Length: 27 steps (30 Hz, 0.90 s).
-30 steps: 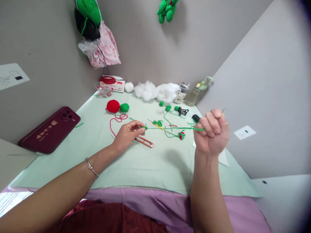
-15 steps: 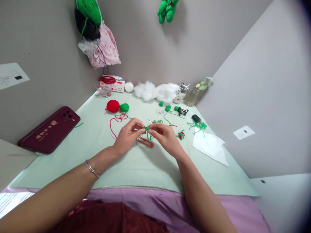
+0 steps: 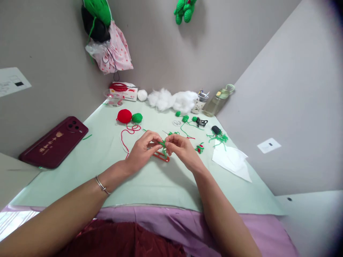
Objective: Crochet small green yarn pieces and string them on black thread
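Between my hands is a small piece of green yarn work (image 3: 163, 144), with loose green strands hanging under it. My left hand (image 3: 144, 147) pinches it from the left between thumb and forefinger. From the right, my right hand (image 3: 179, 145) closes thumb and fingers at its other side; a thin pale tool (image 3: 164, 132) pokes up by those fingertips, and whether it is gripped I cannot tell. An orange-red slotted plastic piece (image 3: 162, 157) lies on the table just below, partly covered by my left hand. Green yarn scraps (image 3: 174, 134) lie just behind my hands.
Behind sit a red yarn ball (image 3: 124, 116), a green yarn ball (image 3: 137, 118) and white stuffing (image 3: 173, 101). A bottle (image 3: 218, 101) stands back right beside a pen cup (image 3: 199, 104). White tissue (image 3: 232, 160) lies at right, a dark red phone (image 3: 55, 142) at left.
My right hand has shifted slightly, its fingers curling more at the green piece. The piece has turned in my fingertips, and its strands now hang below. Elsewhere the table looks the same.
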Tool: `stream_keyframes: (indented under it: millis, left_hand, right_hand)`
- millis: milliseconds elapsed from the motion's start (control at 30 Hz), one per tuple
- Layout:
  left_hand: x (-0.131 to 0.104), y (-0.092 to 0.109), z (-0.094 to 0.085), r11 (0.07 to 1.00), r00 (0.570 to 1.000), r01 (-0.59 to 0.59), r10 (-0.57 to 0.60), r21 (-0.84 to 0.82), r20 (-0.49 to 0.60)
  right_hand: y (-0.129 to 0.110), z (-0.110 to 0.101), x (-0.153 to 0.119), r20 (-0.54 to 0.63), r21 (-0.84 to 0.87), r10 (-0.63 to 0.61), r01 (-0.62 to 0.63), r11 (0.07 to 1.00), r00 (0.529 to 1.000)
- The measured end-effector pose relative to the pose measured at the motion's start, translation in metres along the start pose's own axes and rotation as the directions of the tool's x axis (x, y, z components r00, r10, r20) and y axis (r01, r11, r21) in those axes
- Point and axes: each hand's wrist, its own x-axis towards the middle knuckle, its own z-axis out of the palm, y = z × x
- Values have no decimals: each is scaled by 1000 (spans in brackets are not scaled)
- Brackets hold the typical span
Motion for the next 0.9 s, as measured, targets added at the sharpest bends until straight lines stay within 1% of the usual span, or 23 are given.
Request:
stream_keyframes:
  millis: [167,267,367,433,533,633,700,800,900]
  left_hand:
    - [-1,-3,2,997,999,-34,31,69,44]
    - [-3,-6,5,997,998,-40,37,61,45]
    - [-4,-6,6,999,998,-19,17,29,58]
    - [-5,-5,6,999,997,-40,38,36,67]
    - [-5,-3,4,992,992,-106,101,67,75]
    - [-3,-2,2,994,995,-92,90,52,49]
    - [-3,-1,1,996,996,-81,80,35,24]
    - [-3,-1,0,996,996,-91,92,20,-16]
    - [-3,-2,0,995,995,-98,98,7,-23]
  right_hand:
    - [6,0,3,-8,-58,16,-16,998,1000]
    - [8,2,5,-27,-51,27,-28,998,999]
    - [8,3,5,-44,-28,54,-55,998,998]
    - [7,3,5,-24,10,66,-66,998,998]
    - [6,-3,4,48,95,51,-55,994,998]
    - [6,-9,3,115,168,29,-48,985,993]
    - [5,-11,2,132,174,14,-37,984,991]
    - [4,-10,1,123,169,-21,0,986,992]
    - [4,-7,1,87,157,-35,21,987,996]
